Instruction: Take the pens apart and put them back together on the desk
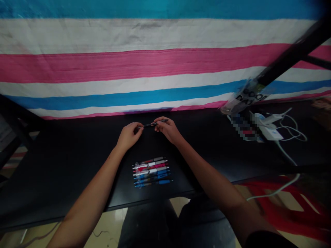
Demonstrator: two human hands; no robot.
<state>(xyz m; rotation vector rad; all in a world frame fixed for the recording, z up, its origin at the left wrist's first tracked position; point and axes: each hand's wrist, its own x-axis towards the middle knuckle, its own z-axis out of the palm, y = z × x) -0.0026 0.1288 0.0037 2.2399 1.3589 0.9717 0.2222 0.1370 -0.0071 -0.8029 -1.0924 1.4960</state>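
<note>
Between my two hands, over the far middle of the black table [77, 162], is a thin dark pen [162, 121]. My left hand [130, 135] pinches its slim left end with thumb and fingers. The thicker right part sits in the closed fingers of my right hand [167, 130]. Whether the pen is in one piece or parted in the middle, I cannot tell. Nearer to me, a row of several click pens [152, 171] lies side by side, in grey, white, red and blue, with clear plastic showing at their left ends.
A striped sheet [129, 65] hangs along the table's back edge. To the right are a clear plastic bottle [240, 98], a blurred-out phone-like thing [244, 127], and a white power strip [269, 131] with tangled cables. A red stool [289, 206] stands below the right front edge.
</note>
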